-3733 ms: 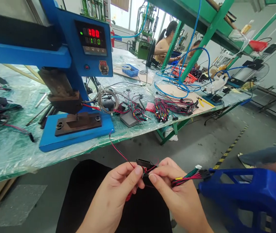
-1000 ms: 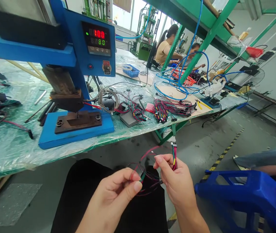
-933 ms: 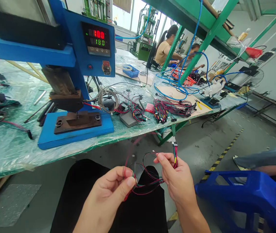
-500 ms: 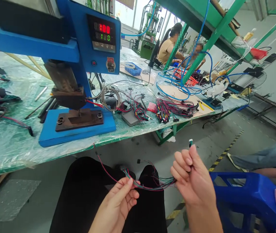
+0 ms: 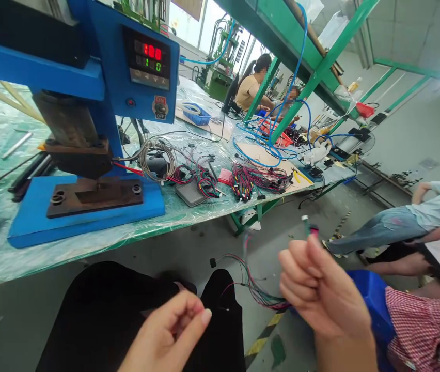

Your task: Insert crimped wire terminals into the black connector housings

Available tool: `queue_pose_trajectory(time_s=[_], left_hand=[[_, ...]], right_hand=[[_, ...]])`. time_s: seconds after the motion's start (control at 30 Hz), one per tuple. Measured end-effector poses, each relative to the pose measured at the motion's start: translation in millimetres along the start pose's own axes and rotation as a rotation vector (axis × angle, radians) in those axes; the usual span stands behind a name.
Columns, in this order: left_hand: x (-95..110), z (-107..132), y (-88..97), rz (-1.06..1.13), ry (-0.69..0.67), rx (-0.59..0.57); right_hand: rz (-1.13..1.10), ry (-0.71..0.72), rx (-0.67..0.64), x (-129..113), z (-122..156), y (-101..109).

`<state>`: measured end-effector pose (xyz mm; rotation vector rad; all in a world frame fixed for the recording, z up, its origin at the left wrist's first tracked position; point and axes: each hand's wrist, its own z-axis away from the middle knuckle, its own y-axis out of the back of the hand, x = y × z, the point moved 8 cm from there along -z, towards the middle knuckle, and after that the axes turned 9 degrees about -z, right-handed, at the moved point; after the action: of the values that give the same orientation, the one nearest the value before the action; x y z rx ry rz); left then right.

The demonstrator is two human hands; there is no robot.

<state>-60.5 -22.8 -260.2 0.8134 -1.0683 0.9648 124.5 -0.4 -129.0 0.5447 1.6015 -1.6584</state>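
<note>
My right hand (image 5: 323,292) is closed round a thin wire harness (image 5: 256,292) of red, green and black leads. A small connector (image 5: 307,227) sticks up above its fingers. The leads trail left and down over my black-trousered lap (image 5: 127,310), ending in a small black plug (image 5: 213,262). My left hand (image 5: 171,333) hangs low over my lap with fingers curled in towards the thumb. Nothing shows in it, and the wires lie apart from it.
A blue bench press (image 5: 88,119) with a red-and-green digital display stands on the green plastic-covered bench (image 5: 189,212). Wire harness bundles (image 5: 256,181) and a grey box (image 5: 189,194) lie beside it. A blue stool (image 5: 373,299) and seated people (image 5: 425,320) are at my right.
My left hand has let go of the wires and dropped lower. My right hand stays closed on the harness. The view has swung right, showing more of the people beside me.
</note>
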Motion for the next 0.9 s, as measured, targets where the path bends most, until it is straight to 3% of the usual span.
queue_pose_trajectory(time_s=[0.17,0.3,0.37,0.47,0.57,0.67,0.77,0.9], left_hand=[[83.5,6.9,31.8,-0.352,-0.480,0.139],[113.8,15.5,27.3,-0.538,-0.726,0.299],[125.4,19.3,18.2,-0.627,-0.830,0.320],[147.7,24.8,-3.0,-0.836,-1.044,0.214],[164.1,27.4,-26.2,-1.010,-1.230,-0.056],[168.9,16.9,-35.1,-1.107,-1.120,-0.256],[168.5,9.9,-32.5,-1.172,-0.941,-0.278],[161.1,12.0,-29.1,-1.240,-0.881,-0.282]], right_hand=[[0.131,-0.201,-0.132,29.9,-9.0,-0.6],[0.114,-0.184,-0.117,29.9,-8.8,-2.2],[0.140,-0.230,-0.105,37.9,-7.3,-1.1],[0.349,-0.319,-0.119,55.8,-5.4,3.1],[0.661,-0.334,-0.137,66.2,-6.5,7.1],[0.679,-0.322,-0.146,70.1,-7.1,8.0],[0.418,-0.417,-0.207,79.2,-1.6,7.2],[0.212,-0.528,-0.253,84.3,3.9,8.5]])
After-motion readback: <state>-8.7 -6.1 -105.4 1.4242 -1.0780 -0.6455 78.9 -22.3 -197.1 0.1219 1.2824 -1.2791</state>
